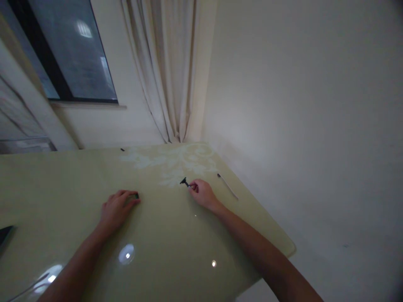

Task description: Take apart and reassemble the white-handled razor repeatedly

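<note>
My right hand (203,193) pinches a razor (184,182) by its handle. The razor's black T-shaped head points left, above the far half of the table, and most of its handle is hidden in my fingers. To the left, my left hand (117,209) rests low at the tabletop with thumb and fingers closed around a small dark block (136,196). Only the end of that block shows, so its kind is unclear. A thin white stick with a dark tip, like a toothbrush (228,187), lies just right of my right hand.
The glossy pale table (170,251) meets a white wall (299,105) at its right side. A small dark piece (122,149) lies by the back edge. At the left edge are a dark flat object (5,233) and a cable (30,288). Curtains (170,71) hang behind.
</note>
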A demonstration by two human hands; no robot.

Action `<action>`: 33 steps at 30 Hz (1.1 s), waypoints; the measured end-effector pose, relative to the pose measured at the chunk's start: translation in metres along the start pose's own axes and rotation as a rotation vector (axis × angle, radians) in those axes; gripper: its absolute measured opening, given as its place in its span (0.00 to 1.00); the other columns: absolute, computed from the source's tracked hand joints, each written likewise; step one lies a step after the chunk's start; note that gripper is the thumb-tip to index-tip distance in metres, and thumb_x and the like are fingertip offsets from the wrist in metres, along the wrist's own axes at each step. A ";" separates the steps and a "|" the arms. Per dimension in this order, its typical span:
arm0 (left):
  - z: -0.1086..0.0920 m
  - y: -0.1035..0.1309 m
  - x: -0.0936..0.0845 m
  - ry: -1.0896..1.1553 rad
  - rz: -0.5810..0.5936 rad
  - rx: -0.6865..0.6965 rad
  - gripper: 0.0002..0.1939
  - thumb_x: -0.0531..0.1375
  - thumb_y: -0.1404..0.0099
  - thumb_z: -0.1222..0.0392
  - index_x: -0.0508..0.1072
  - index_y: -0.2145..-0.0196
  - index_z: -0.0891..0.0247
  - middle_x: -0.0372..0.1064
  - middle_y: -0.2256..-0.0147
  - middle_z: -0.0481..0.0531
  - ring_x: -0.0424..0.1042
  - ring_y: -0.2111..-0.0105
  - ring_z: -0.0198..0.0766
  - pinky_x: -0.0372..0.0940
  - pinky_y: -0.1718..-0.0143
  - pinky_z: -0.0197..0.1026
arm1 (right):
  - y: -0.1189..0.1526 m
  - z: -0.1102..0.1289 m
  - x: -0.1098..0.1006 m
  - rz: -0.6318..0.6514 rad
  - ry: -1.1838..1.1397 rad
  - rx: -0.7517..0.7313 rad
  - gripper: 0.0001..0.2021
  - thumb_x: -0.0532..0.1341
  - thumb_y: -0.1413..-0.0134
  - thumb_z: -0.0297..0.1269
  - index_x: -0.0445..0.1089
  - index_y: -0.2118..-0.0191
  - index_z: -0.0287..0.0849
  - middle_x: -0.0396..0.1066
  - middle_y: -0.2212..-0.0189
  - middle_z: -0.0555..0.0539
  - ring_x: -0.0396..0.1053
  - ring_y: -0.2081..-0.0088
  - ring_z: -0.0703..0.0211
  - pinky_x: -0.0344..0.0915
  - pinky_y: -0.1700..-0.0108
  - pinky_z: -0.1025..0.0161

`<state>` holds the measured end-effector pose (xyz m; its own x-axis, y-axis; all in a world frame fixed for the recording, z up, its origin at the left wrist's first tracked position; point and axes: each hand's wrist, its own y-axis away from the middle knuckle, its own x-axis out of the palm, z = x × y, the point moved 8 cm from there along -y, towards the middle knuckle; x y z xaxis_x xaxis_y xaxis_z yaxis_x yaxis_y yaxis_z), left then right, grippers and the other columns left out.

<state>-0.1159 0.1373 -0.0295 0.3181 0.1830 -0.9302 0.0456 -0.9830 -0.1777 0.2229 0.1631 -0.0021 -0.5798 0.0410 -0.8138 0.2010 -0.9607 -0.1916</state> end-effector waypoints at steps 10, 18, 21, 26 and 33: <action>-0.001 0.003 0.002 -0.006 0.038 -0.036 0.24 0.52 0.27 0.47 0.76 0.42 0.55 0.71 0.40 0.59 0.70 0.42 0.58 0.64 0.43 0.59 | -0.032 0.116 0.093 0.064 0.004 0.011 0.10 0.63 0.40 0.35 0.73 0.54 0.40 0.78 0.57 0.39 0.75 0.57 0.49 0.65 0.58 0.59; -0.001 0.004 0.003 0.014 0.025 -0.035 0.23 0.52 0.27 0.48 0.77 0.43 0.55 0.72 0.41 0.60 0.71 0.42 0.58 0.64 0.44 0.58 | -0.036 0.106 0.092 0.006 -0.045 -0.041 0.15 0.67 0.39 0.45 0.72 0.52 0.41 0.76 0.55 0.40 0.73 0.56 0.51 0.66 0.55 0.58; -0.004 0.005 0.003 0.024 0.016 -0.038 0.22 0.52 0.27 0.49 0.78 0.44 0.56 0.73 0.41 0.59 0.71 0.43 0.57 0.64 0.43 0.57 | -0.032 0.047 0.036 -0.097 0.041 0.027 0.10 0.65 0.37 0.41 0.73 0.54 0.42 0.75 0.57 0.41 0.73 0.59 0.53 0.66 0.56 0.59; -0.003 0.004 0.005 0.004 0.023 -0.079 0.26 0.49 0.26 0.47 0.76 0.41 0.58 0.71 0.39 0.61 0.69 0.41 0.60 0.63 0.42 0.62 | 0.004 -0.068 -0.076 -0.318 0.193 0.195 0.05 0.65 0.40 0.32 0.73 0.59 0.47 0.72 0.56 0.39 0.70 0.51 0.44 0.63 0.49 0.50; -0.019 0.011 -0.008 -0.013 -0.069 -0.062 0.29 0.43 0.26 0.46 0.77 0.45 0.63 0.73 0.43 0.65 0.71 0.44 0.61 0.65 0.45 0.58 | 0.024 -0.102 -0.086 -0.268 0.077 0.208 0.10 0.63 0.47 0.25 0.70 0.65 0.50 0.71 0.69 0.49 0.73 0.63 0.50 0.65 0.58 0.55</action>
<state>-0.0997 0.1246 -0.0183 0.2997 0.2496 -0.9208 0.1260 -0.9671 -0.2212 0.3585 0.1646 0.0075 -0.5276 0.3121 -0.7901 -0.1197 -0.9481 -0.2946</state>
